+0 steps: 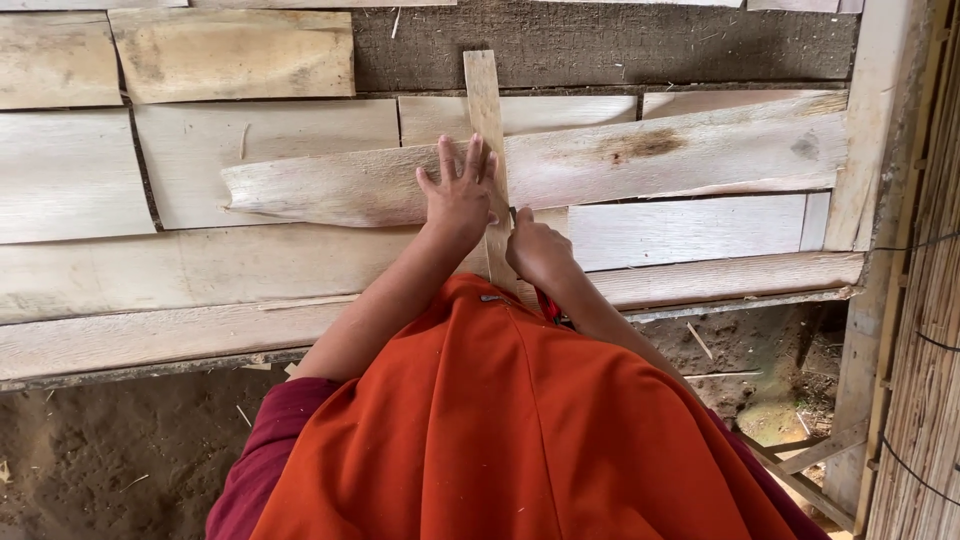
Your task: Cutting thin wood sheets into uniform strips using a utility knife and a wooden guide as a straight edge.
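My left hand lies flat with fingers spread on a long pale wooden slab and on a narrow upright wooden strip that crosses it. My right hand is closed around a small dark tool whose tip touches the strip's right edge just below the slab. The tool is mostly hidden by the fingers. An orange garment covers my lap and hides the strip's lower end.
Rough pale boards overlap to form a wall face in front of me. A wooden post and a reed screen stand at the right. Bare earth with wood chips lies below, and a loose lath lies at lower right.
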